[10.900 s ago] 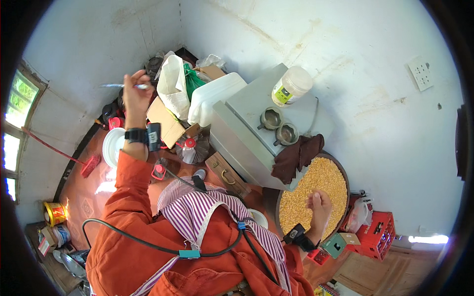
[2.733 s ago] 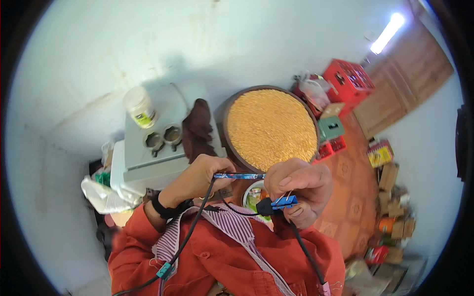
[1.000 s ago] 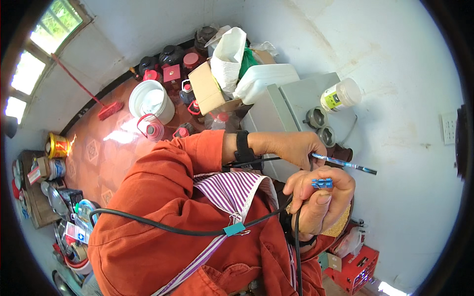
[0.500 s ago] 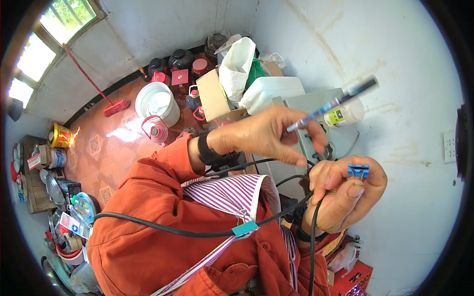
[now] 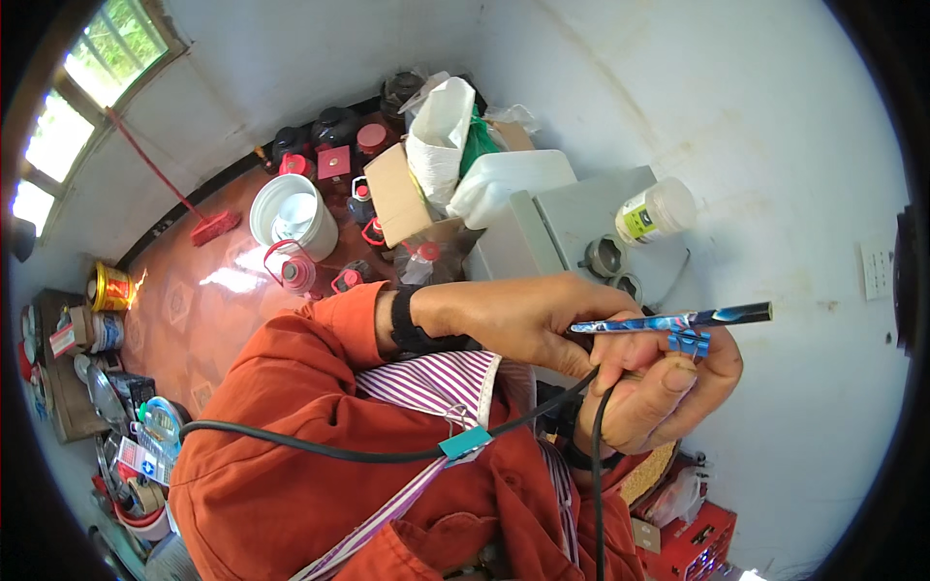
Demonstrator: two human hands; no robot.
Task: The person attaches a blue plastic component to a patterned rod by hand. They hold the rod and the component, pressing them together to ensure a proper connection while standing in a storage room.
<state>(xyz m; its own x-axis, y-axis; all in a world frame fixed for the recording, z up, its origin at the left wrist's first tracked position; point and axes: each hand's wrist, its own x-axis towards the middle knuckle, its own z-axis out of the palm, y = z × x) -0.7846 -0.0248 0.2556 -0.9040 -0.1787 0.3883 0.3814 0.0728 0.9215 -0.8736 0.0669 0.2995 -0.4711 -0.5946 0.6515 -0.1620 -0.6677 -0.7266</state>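
Note:
My left hand [image 5: 533, 315] reaches across from the left, its fingers closed on a dark pen [image 5: 644, 322] with a blue pattern. The pen lies almost level and points right, just above a blue binder clip [image 5: 690, 343]. My right hand [image 5: 649, 412] pinches that clip between thumb and fingers; whether pen and clip touch, I cannot tell. A black cable [image 5: 310, 447] crosses my orange jacket and bends at my right hand, one length hanging down. On my chest a teal binder clip [image 5: 465, 443] grips the cable and a purple-striped cloth [image 5: 431, 385].
Beyond my hands stands a grey cabinet-like unit [image 5: 591, 218] with a clear jar [image 5: 657, 211] on it. A white bucket [image 5: 320, 235], lidded jars, a cardboard box [image 5: 397, 198] and a red broom [image 5: 215, 227] are farther left. A red box [image 5: 693, 537] sits below my right hand.
My left hand has come down and right, bringing the pen from a raised slant to nearly level beside the blue clip. My right hand has shifted slightly left in view, still holding the clip.

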